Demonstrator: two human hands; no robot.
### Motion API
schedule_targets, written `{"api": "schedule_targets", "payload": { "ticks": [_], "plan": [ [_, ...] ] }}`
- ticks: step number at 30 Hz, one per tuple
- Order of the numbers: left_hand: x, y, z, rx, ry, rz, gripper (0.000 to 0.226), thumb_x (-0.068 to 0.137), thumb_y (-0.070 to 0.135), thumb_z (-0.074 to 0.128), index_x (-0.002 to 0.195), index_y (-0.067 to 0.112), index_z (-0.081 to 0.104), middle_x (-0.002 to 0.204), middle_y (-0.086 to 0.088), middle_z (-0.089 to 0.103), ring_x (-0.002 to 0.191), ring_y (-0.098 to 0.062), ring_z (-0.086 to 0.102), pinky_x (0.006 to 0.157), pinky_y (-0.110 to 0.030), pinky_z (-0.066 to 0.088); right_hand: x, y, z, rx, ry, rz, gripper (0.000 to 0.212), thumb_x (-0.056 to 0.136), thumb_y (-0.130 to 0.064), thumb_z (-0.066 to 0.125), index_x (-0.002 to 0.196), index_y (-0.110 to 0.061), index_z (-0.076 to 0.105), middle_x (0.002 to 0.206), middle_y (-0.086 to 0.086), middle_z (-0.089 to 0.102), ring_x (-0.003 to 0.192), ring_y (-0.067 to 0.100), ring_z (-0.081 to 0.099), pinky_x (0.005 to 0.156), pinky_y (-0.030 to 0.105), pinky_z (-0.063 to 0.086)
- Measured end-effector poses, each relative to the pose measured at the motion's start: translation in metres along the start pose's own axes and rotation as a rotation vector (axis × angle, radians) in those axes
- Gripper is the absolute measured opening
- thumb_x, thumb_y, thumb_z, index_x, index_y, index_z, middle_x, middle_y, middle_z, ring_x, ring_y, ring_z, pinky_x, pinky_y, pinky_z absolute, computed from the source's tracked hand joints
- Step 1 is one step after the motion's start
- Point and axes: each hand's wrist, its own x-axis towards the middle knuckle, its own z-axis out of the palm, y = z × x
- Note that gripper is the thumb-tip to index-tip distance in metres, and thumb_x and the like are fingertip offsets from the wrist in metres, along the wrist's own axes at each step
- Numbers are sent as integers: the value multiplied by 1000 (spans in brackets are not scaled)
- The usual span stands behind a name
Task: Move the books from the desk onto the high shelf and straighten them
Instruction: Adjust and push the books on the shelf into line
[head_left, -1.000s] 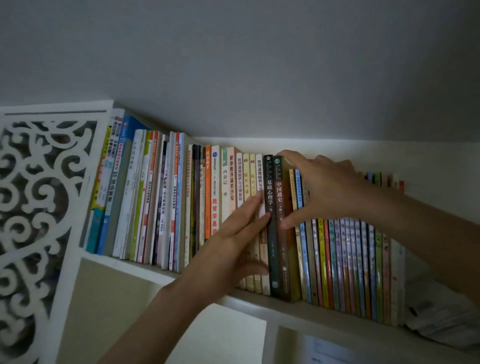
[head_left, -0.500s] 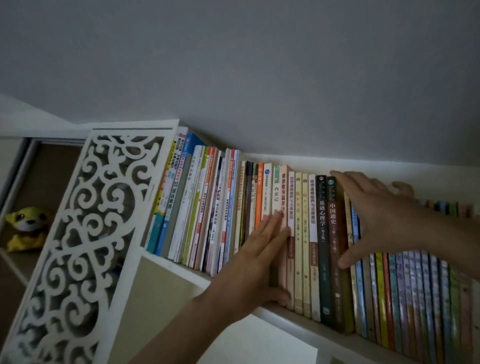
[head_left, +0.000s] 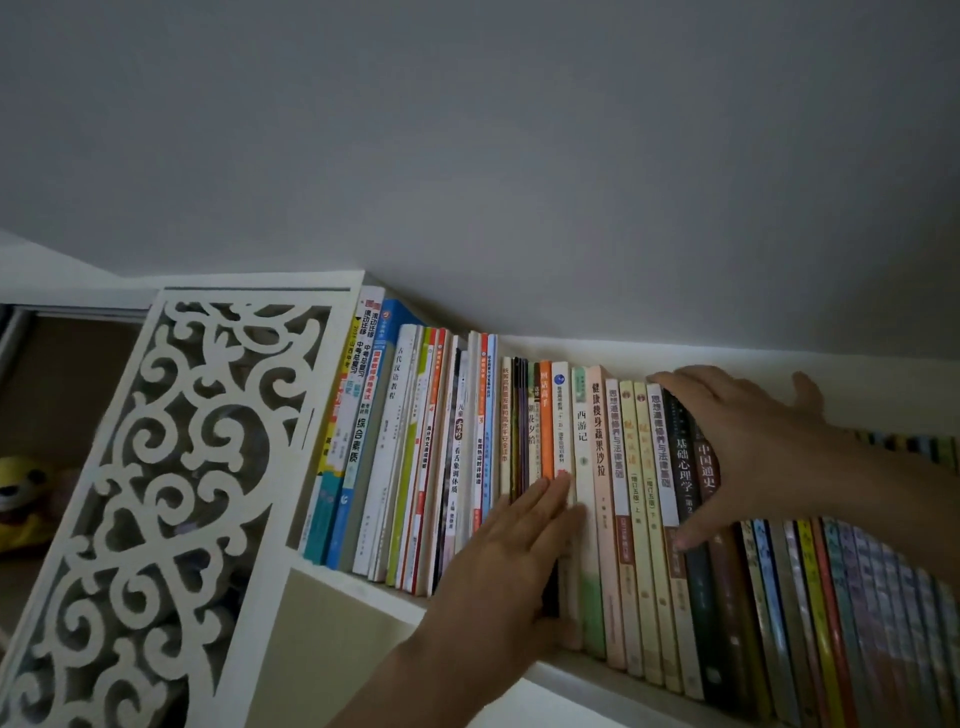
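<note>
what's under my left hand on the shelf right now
Your left hand lies flat with straight fingers on the upright book spines, near the orange spine. The lower spines beneath your palm are covered, so their titles cannot be read.

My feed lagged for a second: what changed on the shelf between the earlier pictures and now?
The left hand slid leftward along the spines, from the cream books beside the dark pair to the orange book. The right hand shifted slightly left; its thumb now presses a cream spine. The camera panned left. Nothing gripped or let go; the row of books stays standing.
</note>
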Motion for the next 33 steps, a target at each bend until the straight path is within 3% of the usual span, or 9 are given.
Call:
{"api": "schedule_targets", "payload": {
  "ticks": [5, 9, 11, 13, 18, 22, 25, 29, 33],
  "plan": [
    [2, -15, 4, -27, 4, 25, 108, 83, 52, 65, 148, 34, -20, 151, 25, -30, 133, 10, -34, 102, -16, -29, 14, -30, 3, -50, 50, 9, 154, 35, -90, 65, 144, -37, -31, 158, -10, -21, 146, 18, -16, 110, 70, -10],
    [8, -40, 15, 135, 6, 99, 101, 78, 69, 49, 155, 24, 2, 161, 13, -6, 147, -3, -10, 121, -43, -9, 28, -47, 2, -38, 76, 17, 153, 38, -85, 70, 148, -30, -22, 161, -11, 0, 148, 14, 4, 111, 66, -10],
    [10, -47, 21, 201, 8, 92, 99, 73, 77, 32, 153, 19, 22, 161, 5, 16, 148, -14, 14, 118, -49, 12, 32, -48, 1, 22, 70, 18, 145, 37, -81, 74, 148, -35, -7, 155, -15, 24, 143, 13, 21, 112, 65, -6],
    [13, -49, 25, 217, 29, 122, 101, 70, 80, 28, 150, 19, 30, 159, 3, 24, 145, -20, 23, 111, -47, 17, 33, -49, 0, 43, 84, 11, 133, 34, -81, 75, 141, -42, 6, 143, -21, 40, 135, 11, 33, 113, 66, -2],
    [8, -57, 18, 264, 57, 117, 100, 67, 78, 35, 147, 17, 36, 154, 1, 35, 144, -17, 26, 113, -44, 24, 31, -55, -4, 81, 41, 49, 126, 37, -74, 81, 136, -42, 10, 137, -20, 42, 131, 12, 34, 113, 66, 3],
    [6, -63, 16, 221, -16, 112, 96, 64, 76, 34, 142, 20, 40, 151, 3, 40, 145, -16, 17, 107, -42, 25, 33, -57, -1, 99, 23, 80, 148, 36, -74, 81, 147, -38, -11, 152, -15, 26, 141, 15, 21, 114, 63, -3],
    [3, -61, 9, 221, -32, 121, 91, 70, 72, 41, 146, 22, 35, 157, 5, 28, 147, -14, 7, 115, -46, 24, 34, -59, -4, 85, -2, 112, 155, 37, -73, 81, 148, -34, -19, 158, -12, 16, 145, 17, 12, 114, 64, -5],
    [-16, -65, -7, -242, 104, 55, 87, 89, 32, 64, 151, 39, 3, 154, 29, -22, 141, 6, -23, 119, -33, -6, 26, -74, -3, -16, 5, 53, 152, 48, -83, 68, 144, -25, -34, 156, -9, -27, 146, 16, -20, 111, 66, -15],
    [-24, -79, -8, -135, 125, -155, 101, 88, 46, 59, 137, 44, -29, 141, 34, -38, 132, 12, -35, 116, -24, -10, 35, -107, 6, -15, 154, -128, 126, 67, -84, 52, 149, -25, -24, 156, -9, -28, 144, 12, -24, 116, 59, -12]
  ]
}}
